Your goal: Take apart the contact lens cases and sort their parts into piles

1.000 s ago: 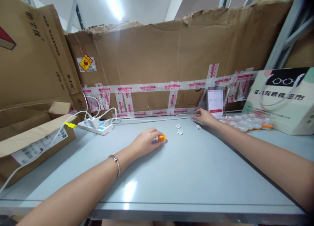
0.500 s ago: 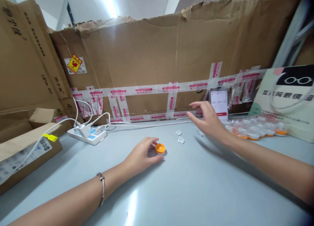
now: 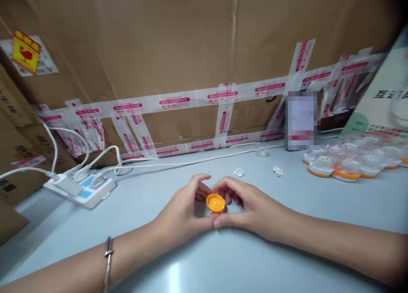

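A small round orange cup (image 3: 215, 204) with a clear rim beneath sits at the middle of the table, a tiny pale spot inside it. My left hand (image 3: 186, 206) curls round its left side, thumb in front. From the right, my right hand (image 3: 251, 204) closes on the same cup, its thumb tip meeting my left thumb. Some fingertips are hidden behind the cup. Beyond my hands lie a small white spoked plastic piece (image 3: 238, 172) and another white piece (image 3: 278, 171).
A clear little cup (image 3: 262, 150) stands near the back, left of a phone (image 3: 302, 121) propped against a large cardboard box (image 3: 178, 42). Several clear-and-orange cases (image 3: 347, 167) cluster at right. A white power strip (image 3: 86, 189) with cables lies at left.
My right hand has come from the back right, near the phone, to the orange cup beside my left hand. The view has tilted down. One white spoked piece no longer shows.
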The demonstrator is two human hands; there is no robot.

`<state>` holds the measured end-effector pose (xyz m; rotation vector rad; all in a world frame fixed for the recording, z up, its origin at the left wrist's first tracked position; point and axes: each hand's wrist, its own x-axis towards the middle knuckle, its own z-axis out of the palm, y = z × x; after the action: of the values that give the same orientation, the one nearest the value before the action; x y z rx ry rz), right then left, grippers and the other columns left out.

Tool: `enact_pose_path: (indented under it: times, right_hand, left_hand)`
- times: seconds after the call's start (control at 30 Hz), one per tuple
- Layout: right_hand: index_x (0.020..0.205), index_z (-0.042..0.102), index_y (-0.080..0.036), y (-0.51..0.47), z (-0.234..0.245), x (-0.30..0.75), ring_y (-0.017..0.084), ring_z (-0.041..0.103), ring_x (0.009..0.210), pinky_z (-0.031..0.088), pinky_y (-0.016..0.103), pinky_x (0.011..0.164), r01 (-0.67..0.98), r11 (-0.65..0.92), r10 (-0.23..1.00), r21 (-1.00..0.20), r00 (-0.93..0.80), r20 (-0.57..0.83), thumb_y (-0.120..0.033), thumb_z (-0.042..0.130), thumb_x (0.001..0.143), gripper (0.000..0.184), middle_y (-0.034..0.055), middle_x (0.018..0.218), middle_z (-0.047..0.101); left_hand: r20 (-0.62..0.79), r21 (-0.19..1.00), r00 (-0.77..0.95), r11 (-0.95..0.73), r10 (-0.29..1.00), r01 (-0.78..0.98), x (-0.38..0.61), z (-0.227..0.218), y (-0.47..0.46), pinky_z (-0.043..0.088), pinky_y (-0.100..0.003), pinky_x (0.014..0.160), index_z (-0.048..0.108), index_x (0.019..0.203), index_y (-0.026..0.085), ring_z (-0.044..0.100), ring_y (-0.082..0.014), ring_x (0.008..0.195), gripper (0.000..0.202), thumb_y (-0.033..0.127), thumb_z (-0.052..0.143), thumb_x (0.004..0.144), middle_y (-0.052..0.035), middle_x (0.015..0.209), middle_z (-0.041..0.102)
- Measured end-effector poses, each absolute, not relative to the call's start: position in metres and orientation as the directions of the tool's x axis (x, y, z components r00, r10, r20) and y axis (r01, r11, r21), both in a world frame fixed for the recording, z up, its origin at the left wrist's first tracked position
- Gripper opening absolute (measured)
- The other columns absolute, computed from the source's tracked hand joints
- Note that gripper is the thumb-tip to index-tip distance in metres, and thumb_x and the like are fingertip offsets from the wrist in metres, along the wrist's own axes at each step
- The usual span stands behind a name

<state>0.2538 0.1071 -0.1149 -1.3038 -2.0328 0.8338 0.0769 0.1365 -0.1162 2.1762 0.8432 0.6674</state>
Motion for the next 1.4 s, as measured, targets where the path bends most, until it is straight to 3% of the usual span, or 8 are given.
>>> enact_pose_path:
  times: [0.2,0.53,0.83,1.07,1.2,1.4]
  right_hand:
    - [0.087,0.057,-0.019,0.114,-0.116,0.256,0.013,0.048,0.075,0.04,0.024,0.068,0.544,0.25,0.946,-0.801,-0.312,0.084,-0.033,0.068,0.066,0.028,-0.0002,0.08,0.054]
    - [0.082,0.061,-0.021,0.12,-0.119,0.257,0.013,0.052,0.072,0.043,0.023,0.065,0.565,0.214,0.956,-0.797,-0.287,0.054,-0.036,0.069,0.065,0.024,-0.0001,0.078,0.06]
    - [0.08,0.065,-0.026,0.124,-0.141,0.262,0.017,0.054,0.065,0.046,0.026,0.054,0.588,0.221,0.97,-0.778,-0.212,0.115,-0.052,0.067,0.058,0.035,0.0013,0.067,0.059]
    - [0.076,0.065,-0.027,0.124,-0.14,0.26,0.016,0.053,0.061,0.047,0.025,0.052,0.574,0.29,0.956,-0.766,-0.217,0.199,-0.042,0.069,0.056,0.025,0.0006,0.067,0.059]
    - [0.081,0.063,-0.026,0.12,-0.138,0.259,0.016,0.056,0.063,0.049,0.027,0.055,0.546,0.3,0.954,-0.782,-0.198,0.227,-0.04,0.067,0.059,0.026,0.0007,0.07,0.06]
    - [0.094,0.061,-0.026,0.12,-0.129,0.269,0.021,0.059,0.077,0.052,0.031,0.062,0.505,0.261,0.962,-0.823,-0.063,0.267,-0.049,0.062,0.065,0.037,0.004,0.085,0.063]
  left_hand:
    - [0.181,0.788,0.665,-0.511,0.725,0.343,0.076,-0.121,0.142,0.045,-0.035,0.085,0.03,0.117,0.023,0.056,-0.0171,0.091,0.057,0.019,0.06,0.069,-0.0053,0.1,0.056]
    - [0.162,0.813,0.663,-0.479,0.731,0.33,0.079,-0.122,0.148,0.047,-0.029,0.081,0.03,0.118,0.024,0.058,-0.015,0.088,0.06,0.013,0.059,0.067,-0.0019,0.095,0.059]
    - [0.17,0.804,0.661,-0.49,0.731,0.336,0.081,-0.127,0.15,0.052,-0.026,0.068,0.036,0.114,0.028,0.061,-0.017,0.084,0.057,0.016,0.063,0.065,-0.0007,0.093,0.062]
    - [0.188,0.791,0.656,-0.508,0.731,0.34,0.081,-0.13,0.15,0.052,-0.029,0.074,0.035,0.111,0.027,0.061,-0.0168,0.084,0.056,0.015,0.063,0.064,-0.0006,0.091,0.062]
    - [0.179,0.789,0.642,-0.498,0.745,0.359,0.081,-0.129,0.149,0.051,-0.029,0.074,0.035,0.112,0.026,0.06,-0.0169,0.084,0.057,0.02,0.064,0.063,-0.0012,0.091,0.062]
    - [0.177,0.784,0.666,-0.513,0.725,0.35,0.077,-0.129,0.147,0.049,-0.028,0.076,0.035,0.113,0.025,0.058,-0.0146,0.082,0.058,0.022,0.066,0.065,-0.0008,0.088,0.06]
